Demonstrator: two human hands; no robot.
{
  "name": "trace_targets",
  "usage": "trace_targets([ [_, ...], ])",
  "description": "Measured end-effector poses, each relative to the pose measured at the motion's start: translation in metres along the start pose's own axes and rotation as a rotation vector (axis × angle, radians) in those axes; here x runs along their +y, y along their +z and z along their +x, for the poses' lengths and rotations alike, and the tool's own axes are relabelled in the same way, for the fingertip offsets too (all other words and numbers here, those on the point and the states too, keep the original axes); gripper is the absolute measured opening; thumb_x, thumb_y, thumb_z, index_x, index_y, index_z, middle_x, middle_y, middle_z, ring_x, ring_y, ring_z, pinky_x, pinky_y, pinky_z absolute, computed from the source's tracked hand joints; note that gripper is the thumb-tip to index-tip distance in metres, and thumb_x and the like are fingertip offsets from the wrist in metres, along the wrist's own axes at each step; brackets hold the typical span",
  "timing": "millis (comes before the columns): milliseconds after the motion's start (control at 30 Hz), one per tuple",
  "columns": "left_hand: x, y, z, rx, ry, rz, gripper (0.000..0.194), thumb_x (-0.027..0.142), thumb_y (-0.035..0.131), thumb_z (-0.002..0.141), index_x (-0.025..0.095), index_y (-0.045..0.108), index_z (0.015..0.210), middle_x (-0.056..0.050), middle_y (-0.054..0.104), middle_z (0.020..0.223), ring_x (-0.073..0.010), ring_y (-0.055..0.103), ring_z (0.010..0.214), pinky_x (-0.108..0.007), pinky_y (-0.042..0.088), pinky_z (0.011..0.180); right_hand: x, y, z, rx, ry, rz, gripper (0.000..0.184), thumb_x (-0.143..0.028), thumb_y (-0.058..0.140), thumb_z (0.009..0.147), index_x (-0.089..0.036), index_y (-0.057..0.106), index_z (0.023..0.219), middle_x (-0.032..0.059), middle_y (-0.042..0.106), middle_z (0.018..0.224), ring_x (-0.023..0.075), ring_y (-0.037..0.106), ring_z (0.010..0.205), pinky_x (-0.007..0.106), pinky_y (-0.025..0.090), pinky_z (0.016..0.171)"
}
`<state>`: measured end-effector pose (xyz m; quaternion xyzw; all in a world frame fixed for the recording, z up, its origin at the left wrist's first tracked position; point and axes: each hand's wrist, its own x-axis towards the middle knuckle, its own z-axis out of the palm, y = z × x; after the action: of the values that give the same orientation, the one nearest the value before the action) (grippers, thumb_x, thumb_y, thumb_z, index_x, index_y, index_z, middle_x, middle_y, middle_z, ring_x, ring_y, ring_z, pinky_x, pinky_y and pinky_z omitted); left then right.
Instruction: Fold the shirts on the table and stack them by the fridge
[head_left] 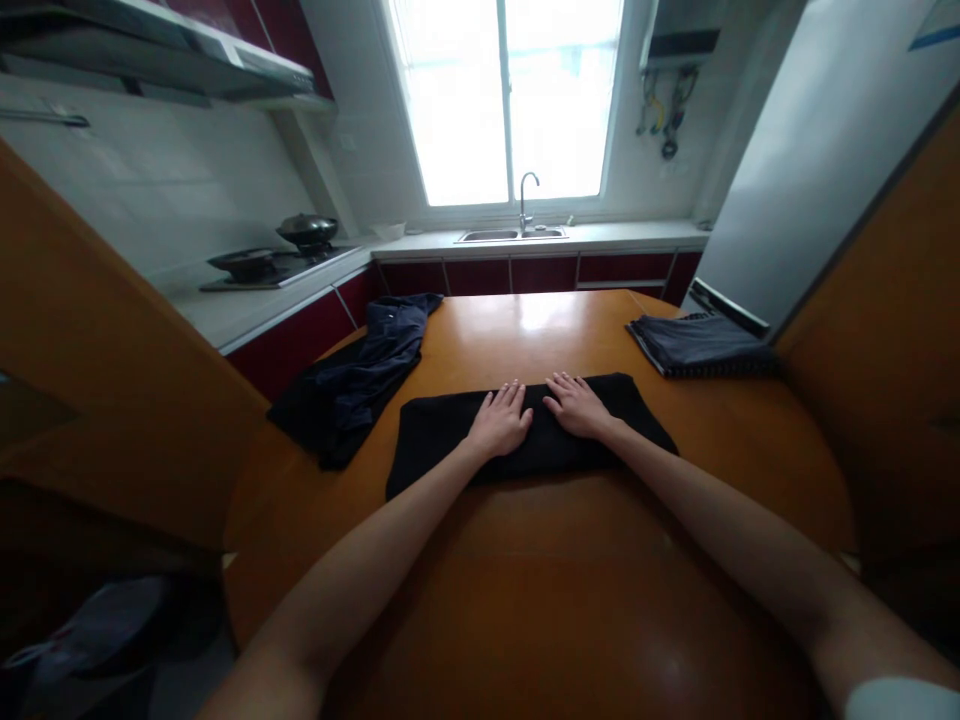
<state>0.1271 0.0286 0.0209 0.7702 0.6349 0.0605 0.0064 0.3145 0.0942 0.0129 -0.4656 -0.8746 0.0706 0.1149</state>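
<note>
A black folded garment (570,452) lies flat across the middle of the wooden table (540,590); its exact kind I cannot tell. My left hand (502,420) rests palm down on it, left of its centre, fingers stretched out. Just to the right, my right hand (577,405) also presses flat on the cloth with its fingers spread. A small gap of black fabric shows between the two thumbs. Neither hand grips anything.
Dark rumpled clothes (367,370) lie at the table's left edge. A neat stack of folded grey cloth (705,345) sits at the right edge, near the fridge (817,150). Beyond the table are a counter with a sink (487,236) and a stove (285,268) with pans.
</note>
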Motion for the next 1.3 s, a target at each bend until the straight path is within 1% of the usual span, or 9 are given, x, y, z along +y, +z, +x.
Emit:
trace_targets([
  [200, 0.004, -0.004, -0.001, -0.010, -0.007, -0.007, 0.064, 0.042, 0.027, 0.103, 0.009, 0.028, 0.158, -0.012, 0.021, 0.166, -0.0260, 0.020, 0.153, -0.048, 0.020, 0.122, 0.067, -0.012, -0.016, 0.016, 0.138, -0.003, 0.061, -0.055, 0.032, 0.103, -0.025, 0.035, 0.156, 0.0083, 0.026, 0.166, 0.0262, 0.015, 0.154, 0.056, 0.006, 0.122],
  [333, 0.003, -0.004, 0.000, -0.011, -0.007, -0.012, 0.063, 0.043, 0.027, 0.103, 0.011, 0.028, 0.158, -0.012, 0.021, 0.166, -0.0261, 0.019, 0.154, -0.048, 0.019, 0.122, 0.107, -0.019, -0.022, 0.083, 0.300, 0.091, 0.056, -0.050, 0.038, 0.102, -0.022, 0.045, 0.151, 0.0127, 0.033, 0.162, 0.0293, 0.022, 0.152, 0.058, 0.014, 0.120],
  [433, 0.002, -0.005, 0.000, -0.020, -0.011, -0.014, 0.063, 0.043, 0.027, 0.103, 0.012, 0.028, 0.158, -0.011, 0.021, 0.166, -0.0260, 0.019, 0.153, -0.048, 0.019, 0.122, 0.123, -0.028, -0.021, 0.134, 0.334, 0.115, 0.045, -0.039, 0.043, 0.101, -0.014, 0.062, 0.134, 0.0188, 0.051, 0.149, 0.0300, 0.040, 0.143, 0.048, 0.029, 0.117],
  [533, 0.002, -0.005, 0.001, -0.023, -0.014, -0.017, 0.063, 0.044, 0.027, 0.103, 0.012, 0.029, 0.158, -0.011, 0.021, 0.166, -0.0260, 0.020, 0.153, -0.048, 0.019, 0.122, 0.127, -0.037, -0.016, 0.157, 0.325, 0.166, 0.035, -0.034, 0.050, 0.099, -0.013, 0.072, 0.116, 0.0173, 0.070, 0.125, 0.0253, 0.062, 0.121, 0.033, 0.044, 0.103],
  [600, 0.002, -0.004, 0.001, -0.016, -0.016, -0.019, 0.063, 0.044, 0.027, 0.103, 0.012, 0.029, 0.158, -0.011, 0.021, 0.166, -0.0261, 0.020, 0.153, -0.048, 0.019, 0.122, 0.125, -0.041, -0.013, 0.159, 0.320, 0.204, 0.032, -0.034, 0.056, 0.096, -0.013, 0.073, 0.113, 0.0152, 0.073, 0.117, 0.0238, 0.067, 0.111, 0.030, 0.048, 0.096],
  [733, 0.001, -0.004, 0.000, 0.002, -0.008, -0.028, 0.062, 0.043, 0.029, 0.102, 0.014, 0.031, 0.157, -0.012, 0.023, 0.165, -0.0272, 0.022, 0.153, -0.050, 0.020, 0.122, 0.121, -0.047, -0.006, 0.138, 0.358, 0.272, 0.029, -0.033, 0.072, 0.084, -0.012, 0.075, 0.104, 0.0142, 0.076, 0.105, 0.0243, 0.071, 0.096, 0.029, 0.051, 0.083],
  [933, 0.001, -0.004, -0.001, 0.017, -0.007, -0.047, 0.061, 0.042, 0.031, 0.102, 0.015, 0.032, 0.157, -0.012, 0.025, 0.165, -0.0277, 0.023, 0.152, -0.050, 0.020, 0.121, 0.118, -0.056, -0.006, 0.097, 0.507, 0.399, 0.025, -0.032, 0.080, 0.074, -0.012, 0.069, 0.062, 0.0038, 0.063, 0.053, 0.0186, 0.064, 0.057, 0.024, 0.046, 0.053],
  [1100, 0.003, -0.004, 0.000, 0.006, -0.012, -0.042, 0.061, 0.043, 0.031, 0.103, 0.014, 0.031, 0.157, -0.013, 0.024, 0.165, -0.0272, 0.021, 0.153, -0.048, 0.018, 0.122, 0.109, -0.061, -0.012, 0.111, 0.550, 0.565, 0.021, -0.021, 0.082, 0.070, -0.014, 0.065, 0.060, 0.0031, 0.063, 0.054, 0.0159, 0.060, 0.053, 0.022, 0.043, 0.047],
  [1300, 0.004, -0.004, 0.000, 0.007, -0.015, -0.046, 0.060, 0.042, 0.031, 0.103, 0.013, 0.031, 0.157, -0.013, 0.023, 0.165, -0.0278, 0.022, 0.153, -0.049, 0.019, 0.122, 0.095, -0.076, -0.025, 0.075, 0.501, 0.766, 0.015, -0.013, 0.080, 0.069, -0.012, 0.070, 0.078, 0.0036, 0.070, 0.065, 0.0143, 0.062, 0.054, 0.022, 0.047, 0.048],
])
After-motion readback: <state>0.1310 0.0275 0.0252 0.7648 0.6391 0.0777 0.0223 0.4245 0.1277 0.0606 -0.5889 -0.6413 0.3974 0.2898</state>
